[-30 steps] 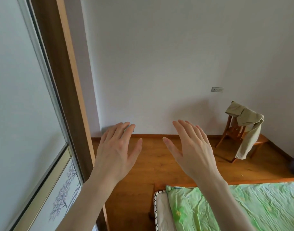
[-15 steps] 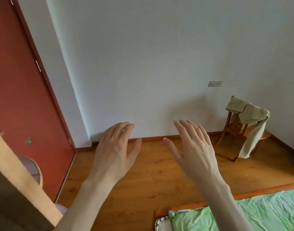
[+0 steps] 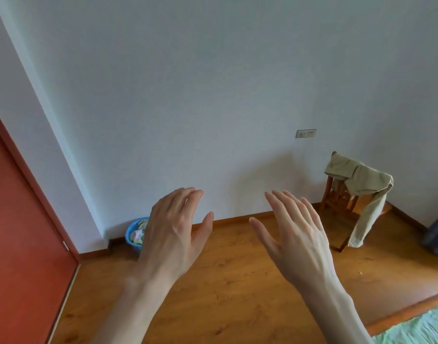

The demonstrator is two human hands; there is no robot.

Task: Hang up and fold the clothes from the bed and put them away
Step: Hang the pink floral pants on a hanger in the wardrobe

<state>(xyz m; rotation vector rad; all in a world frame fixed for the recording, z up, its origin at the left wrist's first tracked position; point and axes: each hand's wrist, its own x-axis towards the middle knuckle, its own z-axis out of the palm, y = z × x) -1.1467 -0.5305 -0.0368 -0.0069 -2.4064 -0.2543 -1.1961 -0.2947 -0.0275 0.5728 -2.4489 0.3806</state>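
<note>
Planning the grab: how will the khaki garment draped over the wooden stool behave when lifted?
The khaki garment is probably floppy: it sags over the stool, one end hanging toward the floor. Likely light, since it drapes in thin folds. It may snag on or tug the stool as it comes off.

A red door (image 3: 22, 219) is filling the left edge; a blue bin (image 3: 135, 232) (holding crumpled scraps) is sitting lower left of centre; a wall socket (image 3: 305, 133) is showing right of centre.
</note>
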